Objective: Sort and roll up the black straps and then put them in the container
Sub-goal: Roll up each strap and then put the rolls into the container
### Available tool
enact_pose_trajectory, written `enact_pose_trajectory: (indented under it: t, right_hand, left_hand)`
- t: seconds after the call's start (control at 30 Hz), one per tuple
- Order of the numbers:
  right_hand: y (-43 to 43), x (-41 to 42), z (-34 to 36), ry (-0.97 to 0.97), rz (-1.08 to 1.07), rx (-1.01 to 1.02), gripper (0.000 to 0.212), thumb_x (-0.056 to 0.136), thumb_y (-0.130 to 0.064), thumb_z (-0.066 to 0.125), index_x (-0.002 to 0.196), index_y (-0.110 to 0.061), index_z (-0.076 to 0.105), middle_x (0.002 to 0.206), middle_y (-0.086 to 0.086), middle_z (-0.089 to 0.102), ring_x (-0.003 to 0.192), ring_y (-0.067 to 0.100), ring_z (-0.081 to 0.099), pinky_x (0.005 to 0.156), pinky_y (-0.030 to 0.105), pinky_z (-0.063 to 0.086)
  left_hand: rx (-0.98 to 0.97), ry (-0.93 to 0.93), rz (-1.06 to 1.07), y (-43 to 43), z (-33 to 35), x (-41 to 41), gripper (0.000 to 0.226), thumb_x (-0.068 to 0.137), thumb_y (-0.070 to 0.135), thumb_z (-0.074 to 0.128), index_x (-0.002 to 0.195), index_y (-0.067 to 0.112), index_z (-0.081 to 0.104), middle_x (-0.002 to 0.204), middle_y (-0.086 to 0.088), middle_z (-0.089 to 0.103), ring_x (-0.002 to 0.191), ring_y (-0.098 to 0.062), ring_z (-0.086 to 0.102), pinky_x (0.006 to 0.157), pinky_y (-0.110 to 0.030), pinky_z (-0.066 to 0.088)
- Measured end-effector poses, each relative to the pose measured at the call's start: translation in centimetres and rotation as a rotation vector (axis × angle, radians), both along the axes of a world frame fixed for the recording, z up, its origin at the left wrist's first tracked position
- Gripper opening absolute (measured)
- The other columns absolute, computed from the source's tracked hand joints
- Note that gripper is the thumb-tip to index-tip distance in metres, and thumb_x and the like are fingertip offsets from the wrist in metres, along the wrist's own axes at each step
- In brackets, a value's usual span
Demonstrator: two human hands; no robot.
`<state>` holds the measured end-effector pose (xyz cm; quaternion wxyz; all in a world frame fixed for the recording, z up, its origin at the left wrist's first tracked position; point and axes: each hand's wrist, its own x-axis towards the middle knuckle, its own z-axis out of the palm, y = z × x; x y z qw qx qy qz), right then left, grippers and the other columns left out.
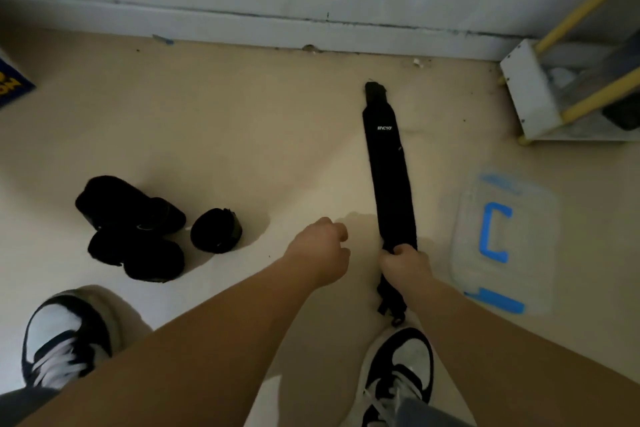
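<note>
On the floor (242,132) below the wall, we record one long strap (389,166), black, laid out flat and straight, its far end pointing toward the skirting and bearing small white lettering. The right hand (403,263) is clamped on this strap close to its near end, fingers curled round it; a short buckled tail runs on past the hand toward the right shoe (401,374). The left hand (320,248) hangs just above the floor beside the strap, fingers curled into a loose fist with nothing in it, apart from the strap.

To the left we count five rolled straps (138,229): four bunched together and touching, and a single roll (216,230) standing just beside them. The clump is dark, so the count of four is our best reading.

One clear container (533,236) with blue fittings sits on the floor just right of the long strap; no strap shows in it.

Two shoes are in view, the left shoe (65,340) near the rolls. One white rack (530,94) with yellow rods stands at the far right.
</note>
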<state>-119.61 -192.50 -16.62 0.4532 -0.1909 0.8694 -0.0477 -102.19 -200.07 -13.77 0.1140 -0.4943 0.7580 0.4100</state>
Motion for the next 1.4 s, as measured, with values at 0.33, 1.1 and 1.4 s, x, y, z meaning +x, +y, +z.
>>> enact_pose_trajectory:
  t: [0.33, 1.1, 1.4]
  right_hand:
    - [-1.8, 1.8, -0.5, -0.104, -0.357, -0.129, 0.07, 0.098, -0.046, 0.061, 0.155, -0.014, 0.037, 0.129, 0.014, 0.057, 0.11, 0.037, 0.062, 0.098, 0.051, 0.057]
    - [-4.5, 7.0, 6.4, -0.304, -0.264, -0.199, 0.026, 0.103, -0.031, 0.066, 0.119, -0.013, 0.062, 0.095, 0.002, 0.065, 0.086, 0.02, 0.065, 0.073, 0.03, 0.053]
    - [-8.8, 9.7, 21.6, -0.222, -0.101, -0.48, 0.023, 0.1, -0.028, 0.055, 0.089, -0.01, 0.061, 0.092, 0.011, 0.067, 0.078, 0.025, 0.065, 0.06, 0.03, 0.045]
  left_hand:
    - [0.421, 0.203, 0.402, 3.2, -2.6, -0.7, 0.05, 0.106, 0.025, 0.056, 0.154, 0.016, 0.045, 0.153, -0.009, 0.052, 0.127, -0.023, 0.059, 0.105, -0.033, 0.051]
    - [0.401, 0.212, 0.643, 0.8, 3.0, 4.6, 0.039, 0.105, 0.048, 0.055, 0.114, 0.012, 0.066, 0.105, 0.0, 0.062, 0.09, -0.013, 0.057, 0.082, -0.029, 0.045]
    - [0.377, 0.593, 0.774, -1.3, 17.7, 5.7, 0.022, 0.106, 0.018, 0.052, 0.118, 0.005, 0.066, 0.117, -0.024, 0.073, 0.095, -0.03, 0.072, 0.089, -0.04, 0.057]
